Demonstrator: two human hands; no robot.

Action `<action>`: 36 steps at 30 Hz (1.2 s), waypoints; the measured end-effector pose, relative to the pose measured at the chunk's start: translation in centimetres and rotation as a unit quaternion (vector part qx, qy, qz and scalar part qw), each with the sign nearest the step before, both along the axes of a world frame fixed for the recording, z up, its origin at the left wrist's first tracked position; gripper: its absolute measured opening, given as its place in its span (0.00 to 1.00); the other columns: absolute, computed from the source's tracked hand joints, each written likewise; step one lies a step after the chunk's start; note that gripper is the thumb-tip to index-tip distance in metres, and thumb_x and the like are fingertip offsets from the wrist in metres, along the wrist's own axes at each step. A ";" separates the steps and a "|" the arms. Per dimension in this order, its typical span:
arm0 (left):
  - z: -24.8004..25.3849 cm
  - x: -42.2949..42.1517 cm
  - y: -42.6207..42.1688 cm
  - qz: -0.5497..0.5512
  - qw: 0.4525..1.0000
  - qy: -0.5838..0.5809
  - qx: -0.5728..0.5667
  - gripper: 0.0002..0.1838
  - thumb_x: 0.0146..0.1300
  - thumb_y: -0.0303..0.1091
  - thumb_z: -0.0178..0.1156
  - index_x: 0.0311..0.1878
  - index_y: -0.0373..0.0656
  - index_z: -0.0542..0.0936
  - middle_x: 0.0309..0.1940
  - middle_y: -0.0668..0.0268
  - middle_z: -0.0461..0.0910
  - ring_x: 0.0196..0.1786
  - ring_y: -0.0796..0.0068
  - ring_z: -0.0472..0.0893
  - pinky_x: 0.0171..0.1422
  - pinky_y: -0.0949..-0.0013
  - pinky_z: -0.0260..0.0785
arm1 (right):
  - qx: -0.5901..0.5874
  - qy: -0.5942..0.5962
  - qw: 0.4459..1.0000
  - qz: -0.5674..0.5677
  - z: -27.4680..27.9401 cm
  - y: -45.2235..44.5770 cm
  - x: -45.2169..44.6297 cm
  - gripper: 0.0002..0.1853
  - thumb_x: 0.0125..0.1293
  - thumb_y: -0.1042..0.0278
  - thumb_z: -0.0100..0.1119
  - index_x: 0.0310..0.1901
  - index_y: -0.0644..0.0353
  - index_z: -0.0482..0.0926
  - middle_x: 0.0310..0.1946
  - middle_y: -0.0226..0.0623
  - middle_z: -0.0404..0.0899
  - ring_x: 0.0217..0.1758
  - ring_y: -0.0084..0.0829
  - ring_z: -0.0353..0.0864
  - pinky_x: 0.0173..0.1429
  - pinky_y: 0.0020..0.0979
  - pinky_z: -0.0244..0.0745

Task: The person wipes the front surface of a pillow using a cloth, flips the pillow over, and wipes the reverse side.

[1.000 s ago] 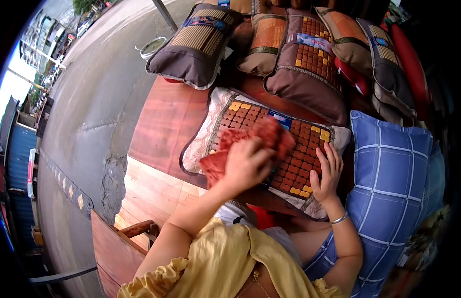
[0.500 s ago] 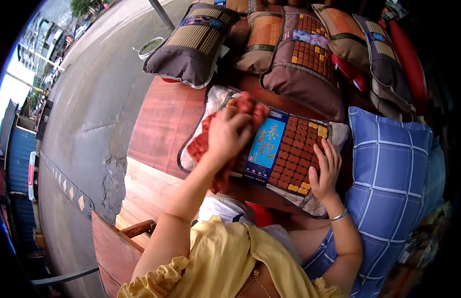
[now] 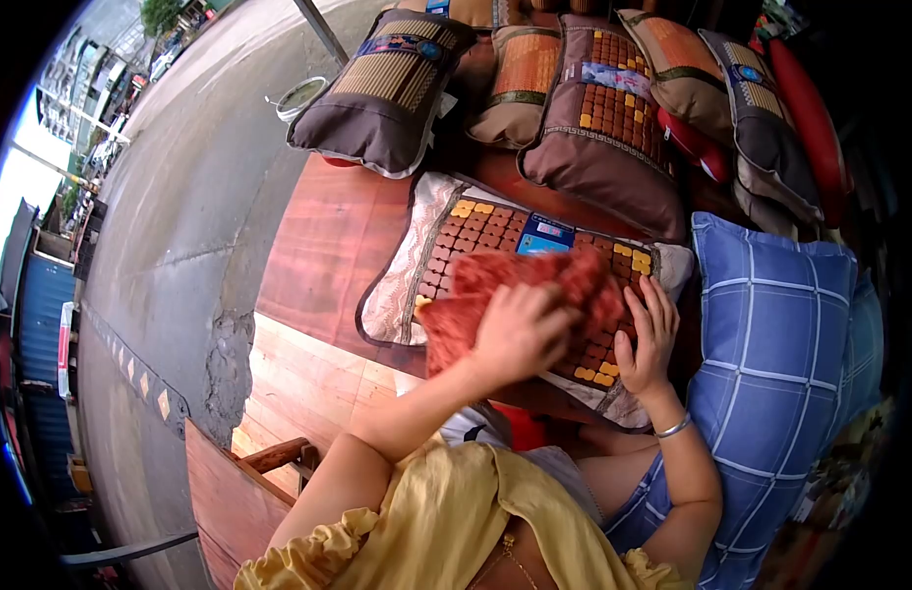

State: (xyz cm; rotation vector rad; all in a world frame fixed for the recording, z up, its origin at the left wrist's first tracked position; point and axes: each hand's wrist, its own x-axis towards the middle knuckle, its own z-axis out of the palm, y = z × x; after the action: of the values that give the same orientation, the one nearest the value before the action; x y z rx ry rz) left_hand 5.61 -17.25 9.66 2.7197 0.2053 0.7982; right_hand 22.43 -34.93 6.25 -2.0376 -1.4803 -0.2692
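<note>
A pillow (image 3: 392, 300) with a face of brown and yellow tiles lies flat on the reddish wooden surface before me. My left hand (image 3: 527, 329) presses a crumpled red cloth (image 3: 475, 285) against the middle of its tiles, fingers bent over the fabric and a little blurred. Most of the pillow's blue label (image 3: 547, 234) is covered by the cloth. On the pillow's right end rests my right hand (image 3: 649, 334), flat with fingers stretched out; a bracelet (image 3: 674, 426) circles that wrist.
Several more pillows (image 3: 598, 167) stand along the back. A blue checked cushion (image 3: 770, 324) sits close by my right arm. The wooden surface (image 3: 318, 236) extends to the left, with a wooden chair part (image 3: 230, 501) at lower left and a paved road (image 3: 171, 246) beyond.
My left hand has swept the red cloth rightward across the pillow, baring the left tiles and covering most of the label. My right hand has stayed in place.
</note>
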 end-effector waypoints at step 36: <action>0.5 2.3 0.9 -0.097 0.995 0.000 -0.015 0.21 0.54 0.37 0.65 0.53 0.51 0.82 0.63 0.54 0.75 0.65 0.54 0.75 0.68 0.52 0.65 | 0.025 0.036 0.999 0.005 -0.5 -0.1 0.3 0.28 0.74 0.56 0.39 0.67 0.68 0.69 0.71 0.53 0.65 0.76 0.54 0.60 0.78 0.51 0.49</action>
State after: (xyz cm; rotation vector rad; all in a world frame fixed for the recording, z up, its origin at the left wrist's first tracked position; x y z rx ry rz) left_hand 7.89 -16.35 10.12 2.6600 -0.0460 0.7324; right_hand 22.69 -35.04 5.79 -1.9788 -1.4261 -0.2245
